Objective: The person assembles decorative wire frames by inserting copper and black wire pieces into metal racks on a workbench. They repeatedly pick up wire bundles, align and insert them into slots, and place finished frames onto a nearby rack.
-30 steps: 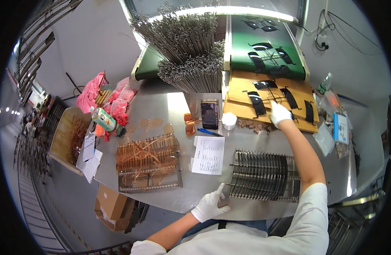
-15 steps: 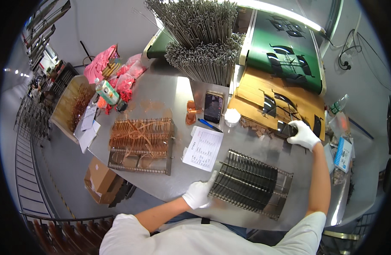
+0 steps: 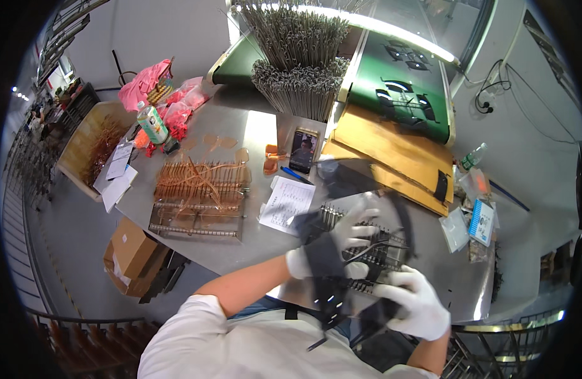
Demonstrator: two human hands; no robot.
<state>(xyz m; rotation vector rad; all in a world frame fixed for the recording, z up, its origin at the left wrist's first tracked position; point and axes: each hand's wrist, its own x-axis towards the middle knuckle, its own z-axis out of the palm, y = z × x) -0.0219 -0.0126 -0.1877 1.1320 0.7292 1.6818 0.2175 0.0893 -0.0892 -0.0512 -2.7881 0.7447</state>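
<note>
A branched sprue of dark curved lenses (image 3: pixel 327 262) is raised close to me over the table, blurred by motion. Around its middle stems, the gloved fingers of my left hand (image 3: pixel 349 235) are curled. My right hand (image 3: pixel 420 304), also in a white glove, pinches a lower lens at the right. Beneath them lies a slotted metal rack (image 3: pixel 392 252) filled with black pieces, largely covered by the hands and the sprue. Another slotted rack (image 3: pixel 161 226) on the left carries orange-brown lenses (image 3: pixel 199 183) with crossing stems.
A green conveyor (image 3: pixel 392 69) with more dark lens sprues runs behind cardboard sheets (image 3: pixel 386 148). Bundled metal hooks (image 3: pixel 297 88) stand at the back. A phone (image 3: pixel 303 151), blue pen (image 3: pixel 295 174), written sheet (image 3: pixel 286 205) and bottle (image 3: pixel 152 123) are on the table.
My right hand has come back from the cardboard with the lens sprue, toward my body. My left hand has left the rack's edge and moved right onto the sprue.
</note>
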